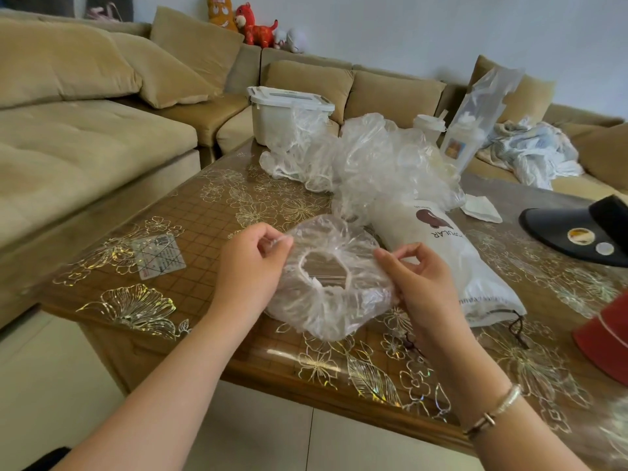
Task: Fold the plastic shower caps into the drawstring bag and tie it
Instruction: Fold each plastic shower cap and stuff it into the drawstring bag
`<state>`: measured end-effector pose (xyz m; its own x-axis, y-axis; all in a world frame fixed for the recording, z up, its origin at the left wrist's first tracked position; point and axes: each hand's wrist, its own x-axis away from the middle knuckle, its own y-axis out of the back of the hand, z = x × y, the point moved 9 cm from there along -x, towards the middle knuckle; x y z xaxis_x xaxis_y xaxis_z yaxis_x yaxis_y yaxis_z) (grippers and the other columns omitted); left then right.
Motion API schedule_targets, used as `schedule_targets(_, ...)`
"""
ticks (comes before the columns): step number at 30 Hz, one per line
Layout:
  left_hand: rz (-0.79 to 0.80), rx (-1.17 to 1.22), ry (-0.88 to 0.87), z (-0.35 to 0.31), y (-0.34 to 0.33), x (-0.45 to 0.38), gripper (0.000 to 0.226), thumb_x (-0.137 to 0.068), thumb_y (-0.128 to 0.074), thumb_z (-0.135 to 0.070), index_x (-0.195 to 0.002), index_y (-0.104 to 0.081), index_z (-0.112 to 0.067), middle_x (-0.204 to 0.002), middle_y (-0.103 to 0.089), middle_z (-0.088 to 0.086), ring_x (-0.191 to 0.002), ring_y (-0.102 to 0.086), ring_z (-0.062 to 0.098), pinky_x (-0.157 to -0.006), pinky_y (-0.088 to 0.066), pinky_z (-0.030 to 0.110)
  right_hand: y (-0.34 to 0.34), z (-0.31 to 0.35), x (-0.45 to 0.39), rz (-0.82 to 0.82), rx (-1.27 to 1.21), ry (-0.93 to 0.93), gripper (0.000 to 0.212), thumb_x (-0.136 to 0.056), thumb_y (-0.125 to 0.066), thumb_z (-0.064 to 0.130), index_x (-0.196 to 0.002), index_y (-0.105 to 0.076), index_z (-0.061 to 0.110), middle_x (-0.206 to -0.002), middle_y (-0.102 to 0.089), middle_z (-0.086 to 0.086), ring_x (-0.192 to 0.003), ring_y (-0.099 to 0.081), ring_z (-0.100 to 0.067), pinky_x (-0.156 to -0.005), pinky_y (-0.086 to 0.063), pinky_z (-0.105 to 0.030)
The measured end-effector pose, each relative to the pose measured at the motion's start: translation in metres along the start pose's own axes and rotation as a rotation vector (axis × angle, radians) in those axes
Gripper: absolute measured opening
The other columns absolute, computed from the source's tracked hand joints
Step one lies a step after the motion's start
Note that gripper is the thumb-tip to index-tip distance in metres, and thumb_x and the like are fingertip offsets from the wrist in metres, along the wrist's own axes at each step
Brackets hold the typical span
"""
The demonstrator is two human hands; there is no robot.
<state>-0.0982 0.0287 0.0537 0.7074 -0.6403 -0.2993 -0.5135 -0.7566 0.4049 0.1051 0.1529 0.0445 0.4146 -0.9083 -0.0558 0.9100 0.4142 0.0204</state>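
A clear plastic shower cap (326,294) with a white elastic rim hangs spread above the near table edge. My left hand (249,266) pinches its left edge between thumb and forefinger. My right hand (418,283) pinches its right edge the same way. Just behind the cap lies the white drawstring bag (441,253) with a brown logo, its black cord (516,329) trailing at the near end. A loose heap of more clear caps (367,158) sits further back on the table.
The wooden table (204,300) has a clear floral cover. A white lidded bin (285,113), a cup and a tall clear bag (475,120) stand at the back. A black visor (574,232) and a red object (605,341) lie right. A card (159,256) lies left.
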Motion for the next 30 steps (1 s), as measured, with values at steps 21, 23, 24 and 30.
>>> schedule_targets(21,0.589,-0.515,-0.133,-0.001,-0.045,0.051,0.079,-0.064,-0.06,-0.08,-0.121,-0.04,-0.029,-0.117,-0.038,-0.018,-0.111,-0.039,0.005,-0.099,-0.041,0.027,-0.051,-0.012,0.021,0.655,1.007,0.328,0.064,-0.077,-0.049,-0.003,-0.13,-0.047,0.032,-0.142,-0.038,0.019,-0.146,-0.013,-0.006,-0.123,-0.011,-0.036)
schedule_targets(23,0.607,-0.546,-0.163,0.0,-0.043,0.051,0.084,-0.063,-0.066,-0.079,-0.124,-0.035,-0.031,-0.121,-0.032,-0.018,-0.116,-0.033,0.005,-0.103,-0.037,0.028,-0.051,-0.02,0.026,0.73,0.989,0.271,0.066,-0.08,-0.056,0.007,-0.137,-0.04,0.036,-0.144,-0.036,0.02,-0.149,-0.007,-0.005,-0.124,-0.007,-0.037)
schedule_targets(24,0.609,-0.557,-0.18,0.001,-0.043,0.051,0.085,-0.063,-0.068,-0.077,-0.126,-0.033,-0.031,-0.123,-0.03,-0.018,-0.118,-0.032,0.004,-0.104,-0.036,0.028,-0.05,-0.022,0.027,0.746,0.989,0.262,0.066,-0.081,-0.058,0.013,-0.139,-0.038,0.037,-0.144,-0.036,0.02,-0.148,-0.009,-0.006,-0.124,-0.01,-0.038)
schedule_targets(30,0.646,-0.508,-0.146,0.005,-0.031,0.048,0.091,-0.056,-0.074,-0.076,-0.12,-0.021,-0.039,-0.123,-0.022,-0.018,-0.129,-0.029,0.008,-0.112,-0.031,0.034,-0.048,-0.007,0.023,0.458,1.182,0.51,0.04,-0.093,-0.052,0.019,-0.132,-0.055,0.026,-0.127,-0.056,0.01,-0.121,-0.045,-0.014,-0.105,-0.04,-0.034)
